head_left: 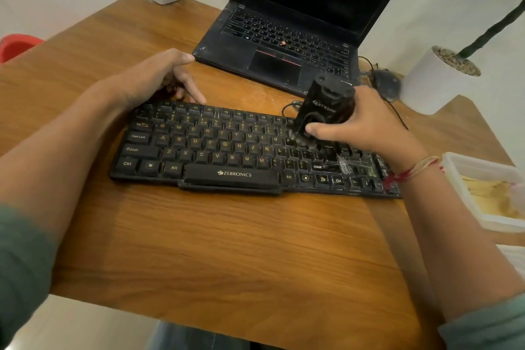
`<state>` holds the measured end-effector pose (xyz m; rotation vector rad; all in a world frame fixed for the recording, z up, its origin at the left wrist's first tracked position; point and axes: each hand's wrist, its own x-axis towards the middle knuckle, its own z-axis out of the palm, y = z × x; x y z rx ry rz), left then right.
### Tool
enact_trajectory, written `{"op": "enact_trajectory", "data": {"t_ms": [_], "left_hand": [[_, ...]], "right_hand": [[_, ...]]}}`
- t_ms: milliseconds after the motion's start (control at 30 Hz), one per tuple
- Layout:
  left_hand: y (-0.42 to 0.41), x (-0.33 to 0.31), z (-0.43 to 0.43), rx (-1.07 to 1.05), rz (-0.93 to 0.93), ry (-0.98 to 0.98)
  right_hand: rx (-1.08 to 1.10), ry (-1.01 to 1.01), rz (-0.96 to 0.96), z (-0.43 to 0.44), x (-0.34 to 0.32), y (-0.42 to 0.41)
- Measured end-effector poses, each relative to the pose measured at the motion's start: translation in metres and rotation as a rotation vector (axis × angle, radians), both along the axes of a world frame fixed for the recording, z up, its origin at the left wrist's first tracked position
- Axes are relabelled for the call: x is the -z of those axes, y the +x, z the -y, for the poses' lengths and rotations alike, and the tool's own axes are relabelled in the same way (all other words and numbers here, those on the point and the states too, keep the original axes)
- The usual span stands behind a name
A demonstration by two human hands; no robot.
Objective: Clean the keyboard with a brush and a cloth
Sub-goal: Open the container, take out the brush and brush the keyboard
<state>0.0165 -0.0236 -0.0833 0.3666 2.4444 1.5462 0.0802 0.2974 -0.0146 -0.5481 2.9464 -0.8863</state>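
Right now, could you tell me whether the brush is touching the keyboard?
Touching: the head view shows the brush, gripped by the right hand, with its bristles down on the keyboard keys beside P.

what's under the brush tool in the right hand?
The keyboard: the brush tool, gripped by the right hand, has its bristles on keys just right of P. A whitish dust patch shows nearer the front. Keys directly beneath tool and hand are covered.

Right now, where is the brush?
In the head view, the black brush is gripped by the right hand, bristles on the right side of the keyboard, just in front of the laptop.
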Motion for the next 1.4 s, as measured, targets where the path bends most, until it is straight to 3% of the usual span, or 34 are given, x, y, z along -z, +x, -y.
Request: {"op": "enact_trajectory", "data": {"t_ms": [67,200,367,500,667,833,1033,1167,1300,1400], "left_hand": [[-0.001,0.001,0.001,0.018,-0.015,-0.001],[-0.002,0.001,0.0,0.036,-0.038,0.001],[-0.004,0.003,0.002,0.059,-0.037,0.035],[-0.005,0.004,0.003,0.063,-0.046,0.041],[-0.004,0.003,0.002,0.069,-0.041,0.042],[-0.002,-0.001,-0.001,0.041,-0.032,0.026],[-0.003,0.0,-0.002,0.061,-0.054,0.032],[-0.003,-0.001,-0.003,0.057,-0.058,0.053],[-0.004,-0.002,-0.003,0.066,-0.059,0.052],[-0.002,-0.003,-0.003,0.069,-0.049,0.057]], "right_hand": [[0.009,-0.006,-0.027,0.0,-0.002,-0.003],[-0.105,-0.101,0.178,0.005,0.003,0.001],[0.018,0.014,-0.037,0.002,-0.003,-0.016],[-0.134,-0.073,0.14,0.007,0.002,-0.011],[0.042,0.021,-0.038,0.002,0.001,-0.024],[-0.13,-0.094,0.161,0.014,0.004,-0.013],[0.004,0.038,-0.042,0.016,-0.003,-0.023],[-0.017,-0.077,0.108,0.014,0.005,-0.025],[0.14,-0.063,0.011,0.008,0.004,-0.033],[0.059,-0.069,0.058,0.011,-0.003,-0.03]]}}
